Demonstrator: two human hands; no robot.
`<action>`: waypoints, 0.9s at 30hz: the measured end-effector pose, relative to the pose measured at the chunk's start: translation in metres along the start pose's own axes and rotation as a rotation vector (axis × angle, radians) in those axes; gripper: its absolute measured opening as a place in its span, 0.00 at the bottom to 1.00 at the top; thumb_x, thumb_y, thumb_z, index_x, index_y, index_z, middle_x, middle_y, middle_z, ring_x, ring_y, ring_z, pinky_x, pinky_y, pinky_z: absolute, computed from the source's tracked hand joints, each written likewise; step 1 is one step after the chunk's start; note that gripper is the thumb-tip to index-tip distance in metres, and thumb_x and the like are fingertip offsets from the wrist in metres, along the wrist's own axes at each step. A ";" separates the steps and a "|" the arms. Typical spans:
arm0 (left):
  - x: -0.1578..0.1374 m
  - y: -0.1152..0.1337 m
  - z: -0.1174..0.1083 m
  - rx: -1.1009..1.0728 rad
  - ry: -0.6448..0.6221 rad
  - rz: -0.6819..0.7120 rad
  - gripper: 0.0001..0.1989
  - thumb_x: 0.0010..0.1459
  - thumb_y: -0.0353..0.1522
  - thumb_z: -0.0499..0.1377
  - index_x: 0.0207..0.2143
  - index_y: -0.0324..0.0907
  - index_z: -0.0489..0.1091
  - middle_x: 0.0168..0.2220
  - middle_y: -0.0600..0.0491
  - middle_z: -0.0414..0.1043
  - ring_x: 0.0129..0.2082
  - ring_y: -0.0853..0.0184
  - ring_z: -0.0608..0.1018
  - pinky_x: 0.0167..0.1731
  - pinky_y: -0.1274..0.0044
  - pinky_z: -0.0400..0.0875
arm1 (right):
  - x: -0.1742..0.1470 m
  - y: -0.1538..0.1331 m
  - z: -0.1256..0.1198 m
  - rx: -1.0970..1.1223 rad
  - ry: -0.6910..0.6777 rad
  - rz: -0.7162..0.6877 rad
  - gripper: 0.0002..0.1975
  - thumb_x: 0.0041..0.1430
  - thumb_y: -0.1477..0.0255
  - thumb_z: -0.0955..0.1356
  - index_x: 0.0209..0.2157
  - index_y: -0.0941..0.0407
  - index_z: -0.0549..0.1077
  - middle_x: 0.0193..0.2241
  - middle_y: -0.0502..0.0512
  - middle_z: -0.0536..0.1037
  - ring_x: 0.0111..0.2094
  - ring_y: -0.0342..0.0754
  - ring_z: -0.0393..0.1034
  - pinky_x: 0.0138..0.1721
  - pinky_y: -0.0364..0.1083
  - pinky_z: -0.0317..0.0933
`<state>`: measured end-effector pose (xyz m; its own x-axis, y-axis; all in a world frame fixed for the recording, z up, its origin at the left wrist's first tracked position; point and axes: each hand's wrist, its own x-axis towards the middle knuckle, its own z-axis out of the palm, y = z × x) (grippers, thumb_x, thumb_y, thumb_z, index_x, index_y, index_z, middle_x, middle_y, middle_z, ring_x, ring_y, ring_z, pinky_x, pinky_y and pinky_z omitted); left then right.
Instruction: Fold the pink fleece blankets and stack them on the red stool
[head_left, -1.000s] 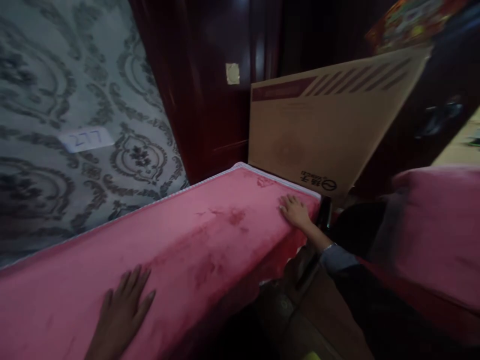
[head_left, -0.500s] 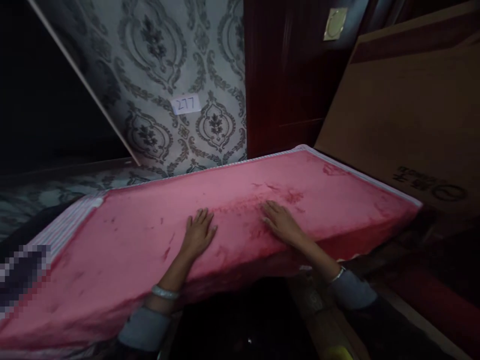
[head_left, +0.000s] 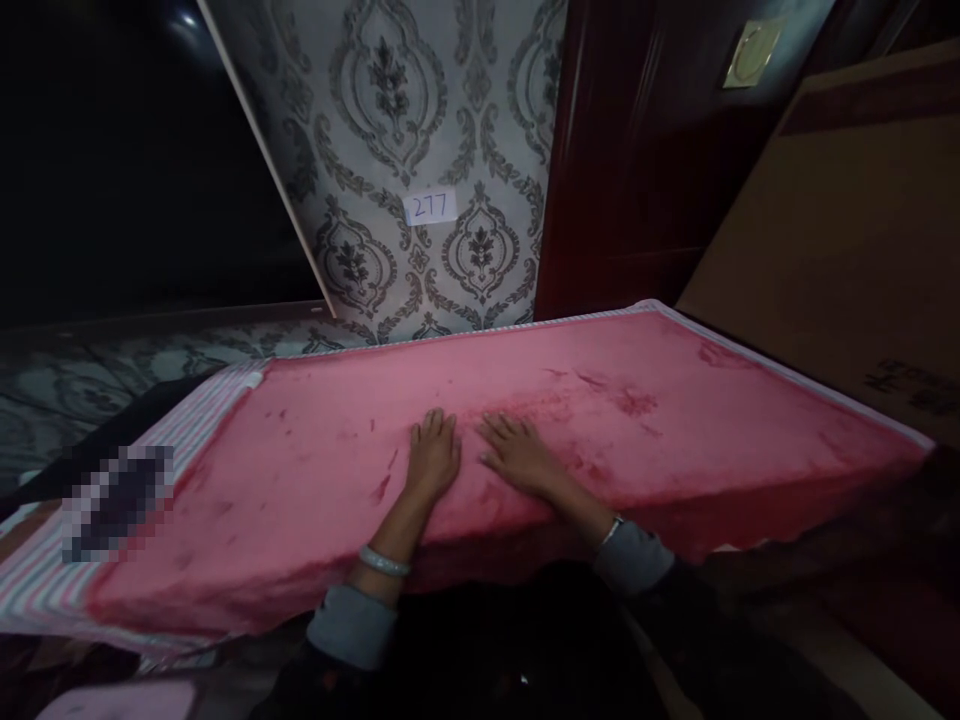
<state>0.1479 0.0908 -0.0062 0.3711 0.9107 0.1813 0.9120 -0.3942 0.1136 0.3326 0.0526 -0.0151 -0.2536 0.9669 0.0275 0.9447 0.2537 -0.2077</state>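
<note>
A pink plush blanket [head_left: 315, 500] with a striped border lies spread over a table-like surface, its near edge hanging down in front of me. My left hand [head_left: 434, 452] rests flat on it near the middle, fingers stretched out and pointing away. Just to the right, my right hand [head_left: 517, 453] also lies palm down on the cloth, fingers spread and angled to the left. A small gap separates the two hands. Darker brushed patches mark the pile around and beyond the right hand. Neither hand holds anything.
Behind the blanket stands a patterned wall with a paper label [head_left: 430, 206] reading 277. A large dark screen [head_left: 135, 160] is at the left, and a big cardboard box [head_left: 862, 220] leans at the right. A blurred-out dark patch [head_left: 120, 503] covers the blanket's left border.
My right hand has slid left across the blanket, closer to my left hand. The view has turned to the left, so the scene sits further right.
</note>
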 end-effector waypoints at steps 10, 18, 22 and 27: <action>-0.001 0.005 0.000 -0.088 -0.046 0.087 0.29 0.69 0.39 0.46 0.68 0.38 0.54 0.71 0.40 0.49 0.71 0.54 0.52 0.67 0.52 0.46 | -0.027 0.047 -0.018 -0.150 0.136 0.311 0.29 0.71 0.61 0.55 0.70 0.55 0.55 0.70 0.63 0.50 0.70 0.60 0.41 0.65 0.64 0.45; -0.006 0.004 0.004 -0.029 -0.150 0.250 0.31 0.69 0.46 0.46 0.69 0.44 0.53 0.72 0.46 0.46 0.72 0.53 0.47 0.67 0.49 0.40 | -0.015 0.016 0.012 -0.116 0.030 0.180 0.30 0.71 0.59 0.52 0.71 0.52 0.51 0.71 0.57 0.48 0.70 0.59 0.43 0.67 0.64 0.42; -0.010 -0.007 0.000 -0.007 -0.187 0.164 0.33 0.68 0.49 0.45 0.70 0.46 0.51 0.73 0.48 0.43 0.72 0.51 0.45 0.67 0.48 0.40 | -0.016 0.020 0.014 -0.127 0.053 0.170 0.31 0.71 0.57 0.52 0.71 0.51 0.52 0.71 0.56 0.49 0.70 0.59 0.44 0.67 0.64 0.42; -0.032 -0.063 -0.019 0.033 -0.187 -0.052 0.30 0.69 0.46 0.47 0.69 0.47 0.52 0.73 0.48 0.43 0.72 0.50 0.45 0.66 0.46 0.41 | -0.018 0.019 0.013 -0.141 0.039 0.177 0.30 0.71 0.58 0.53 0.71 0.50 0.51 0.71 0.54 0.48 0.70 0.58 0.43 0.67 0.62 0.42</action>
<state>0.0753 0.0838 -0.0005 0.3464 0.9381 -0.0093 0.9349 -0.3444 0.0856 0.3518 0.0398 -0.0325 -0.0758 0.9963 0.0409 0.9941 0.0787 -0.0744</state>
